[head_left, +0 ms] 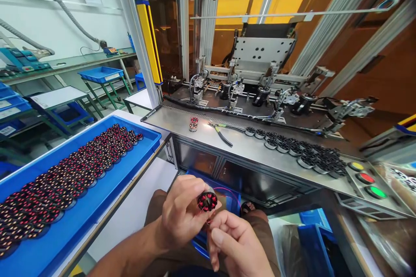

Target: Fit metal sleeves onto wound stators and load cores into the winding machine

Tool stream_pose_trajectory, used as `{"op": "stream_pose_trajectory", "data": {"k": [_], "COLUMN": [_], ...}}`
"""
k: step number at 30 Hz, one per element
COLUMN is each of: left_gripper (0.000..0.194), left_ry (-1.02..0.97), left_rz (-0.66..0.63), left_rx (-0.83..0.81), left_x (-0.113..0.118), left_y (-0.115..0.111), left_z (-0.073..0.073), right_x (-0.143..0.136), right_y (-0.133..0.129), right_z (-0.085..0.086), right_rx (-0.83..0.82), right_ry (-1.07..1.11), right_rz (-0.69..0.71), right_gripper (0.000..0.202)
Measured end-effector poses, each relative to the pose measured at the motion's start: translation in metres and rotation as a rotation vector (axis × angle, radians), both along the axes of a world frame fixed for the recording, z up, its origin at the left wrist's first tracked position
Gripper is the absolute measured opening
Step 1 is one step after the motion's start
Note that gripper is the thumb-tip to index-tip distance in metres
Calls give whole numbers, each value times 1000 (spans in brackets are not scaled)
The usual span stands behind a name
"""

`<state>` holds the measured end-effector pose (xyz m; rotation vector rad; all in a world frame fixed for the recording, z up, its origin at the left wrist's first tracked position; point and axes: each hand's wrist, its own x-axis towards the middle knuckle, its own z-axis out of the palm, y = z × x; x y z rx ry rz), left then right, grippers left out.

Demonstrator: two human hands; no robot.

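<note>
the left hand is curled around a small round wound coil, its red windings facing up, held between thumb and fingertips low in the view, above the person's lap. the right hand sits just beside and below it, fingers pinched near the coil's underside — whether they grip a fine wire there cannot be told. a thin pink wire loops up from the coil to the right.

to the left, a blue tray holds rows of matching red-wound coils. ahead, a steel bench carries a small stack of coils, a pair of pliers and a cluster of dark bare cores. yellow, red and green buttons sit at the bench's right end. behind the bench stands a machine with clamps and cables — well apart from both hands. nothing lies between the hands and the bench edge.
</note>
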<state>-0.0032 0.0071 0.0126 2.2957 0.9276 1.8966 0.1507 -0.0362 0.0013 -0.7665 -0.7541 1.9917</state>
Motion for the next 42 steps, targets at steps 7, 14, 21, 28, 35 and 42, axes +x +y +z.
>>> {"op": "stream_pose_trajectory", "data": {"k": [7,14,21,28,35,42], "left_gripper": [64,85,79,71,79,69], "left_ry": [46,-1,-358,-239,-486,-638], "left_rz": [-6,-113,-432,-737,-804,-906], "left_rx": [130,25,-556,-797,-872,-953], "left_x": [2,0,1,-1,8,2], "left_y": [2,-1,-10,-18,-18,-14], "left_z": [-2,-3,-13,-4,-12,-7], "right_x": [-9,1,37,59,43,68], "right_y": [1,-6,-5,26,22,23], "right_z": [-5,-3,-19,28,25,23], "right_rx": [-6,-7,266,368,374,585], "right_ry": [10,-55,-228,-443,-414,-610], "right_rz": [-36,-73,64,91,132,193], "right_gripper": [38,37,29,38,43,40]}}
